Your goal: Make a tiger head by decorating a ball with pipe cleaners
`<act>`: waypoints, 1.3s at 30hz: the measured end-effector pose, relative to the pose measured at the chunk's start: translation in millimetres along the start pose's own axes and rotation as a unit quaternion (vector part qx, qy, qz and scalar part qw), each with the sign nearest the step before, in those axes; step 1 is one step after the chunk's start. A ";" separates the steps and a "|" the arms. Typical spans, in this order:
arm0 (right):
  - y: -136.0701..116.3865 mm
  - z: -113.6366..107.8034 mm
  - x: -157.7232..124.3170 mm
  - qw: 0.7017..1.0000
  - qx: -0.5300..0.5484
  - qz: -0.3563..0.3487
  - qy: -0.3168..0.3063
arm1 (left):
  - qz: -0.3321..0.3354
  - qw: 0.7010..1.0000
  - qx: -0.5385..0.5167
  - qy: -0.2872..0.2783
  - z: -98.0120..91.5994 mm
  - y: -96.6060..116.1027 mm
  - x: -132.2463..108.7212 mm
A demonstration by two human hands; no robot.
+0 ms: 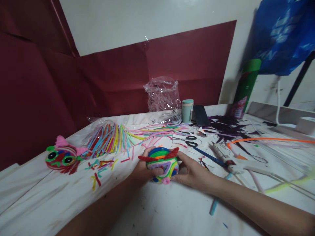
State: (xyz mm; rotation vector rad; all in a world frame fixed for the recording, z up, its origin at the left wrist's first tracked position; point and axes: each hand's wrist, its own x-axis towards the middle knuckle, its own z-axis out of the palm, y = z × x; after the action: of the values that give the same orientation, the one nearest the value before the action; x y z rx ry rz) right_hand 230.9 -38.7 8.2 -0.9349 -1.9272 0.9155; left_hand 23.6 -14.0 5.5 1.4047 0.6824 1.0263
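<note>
Between my two hands, low over the middle of the table, is a round pipe-cleaner figure in bands of green, blue, purple and yellow. Two red fuzzy pieces stick out at its top, and a pink bit shows at its bottom. My left hand grips it from the left, thumb pressed on its front. On the right side, the fingers and thumb of my right hand are closed against its edge. A second figure, with big black eyes and pink tufts, sits apart at the far left.
Bundled pipe cleaners lie behind scattered cut pieces. Scissors, a glue gun and an orange strip are on the right. Farther back stand a clear plastic bag, a mint container, a phone and purple shreds.
</note>
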 end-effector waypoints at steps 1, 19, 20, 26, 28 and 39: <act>0.5 0.3 0.1 1.000 0.001 -0.001 -0.001 | -0.005 1.000 -0.002 -0.007 -0.1 0.3 0.0; -23.2 -13.3 -9.3 0.868 -0.339 -0.330 0.153 | 0.115 0.951 0.282 0.051 3.0 -6.3 -2.9; -23.7 -12.2 -10.1 0.851 -0.372 -0.342 0.144 | 0.129 0.941 0.309 0.054 3.4 -7.5 -3.0; -19.8 -8.5 -10.3 0.822 -0.436 -0.352 0.102 | 0.199 0.892 0.405 0.035 4.6 -7.6 -4.4; -19.4 -8.9 -9.6 0.826 -0.430 -0.355 0.084 | 0.213 0.878 0.427 0.031 4.5 -7.0 -4.5; -26.1 -11.7 -8.8 0.850 -0.406 -0.335 0.024 | 0.239 0.856 0.457 0.022 6.2 -1.6 -4.2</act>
State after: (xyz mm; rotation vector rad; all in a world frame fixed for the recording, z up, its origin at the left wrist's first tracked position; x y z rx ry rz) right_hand 237.5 -55.4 32.2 -0.5984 -2.3768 -0.3746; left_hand 27.5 -20.3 3.7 2.4836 0.9405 1.1654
